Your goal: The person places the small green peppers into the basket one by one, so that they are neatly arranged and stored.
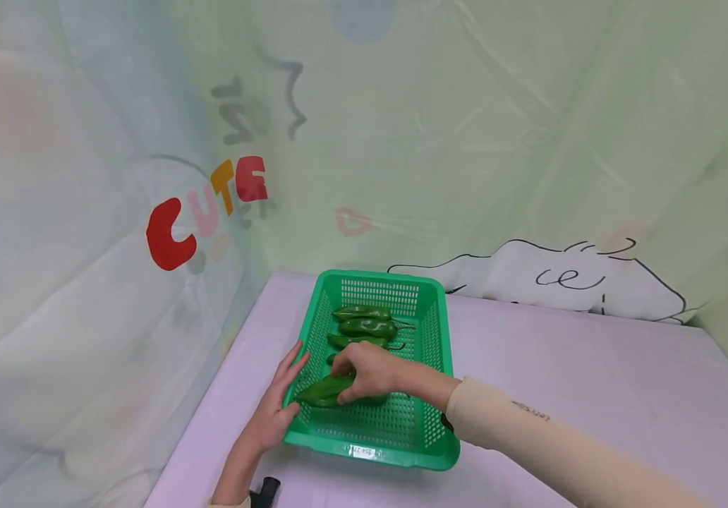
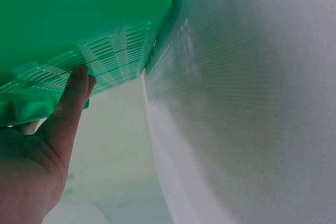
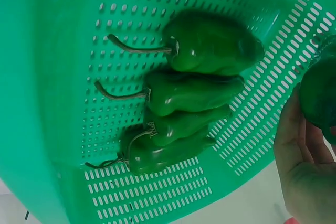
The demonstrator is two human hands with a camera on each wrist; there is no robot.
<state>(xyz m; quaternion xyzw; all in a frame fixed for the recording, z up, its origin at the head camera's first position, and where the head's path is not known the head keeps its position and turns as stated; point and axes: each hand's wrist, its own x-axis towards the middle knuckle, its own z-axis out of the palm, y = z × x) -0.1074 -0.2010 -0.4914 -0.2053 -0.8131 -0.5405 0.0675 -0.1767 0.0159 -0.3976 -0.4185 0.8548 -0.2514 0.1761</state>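
A green plastic basket with slotted walls holds several glossy green peppers lying side by side with thin stems. Over its front half, my right hand grips a green pepper with fingers and thumb; the hand hides part of it. In the right wrist view this pepper is cut off by the edge, beside the row of peppers. My left hand rests at the basket's left rim with its fingers straight. One finger touches the slotted outer wall in the left wrist view.
The basket stands on a pale lilac table. Behind and to the left hangs a light printed curtain with coloured letters, meeting the table's back edge. A small black object shows by the left wrist.
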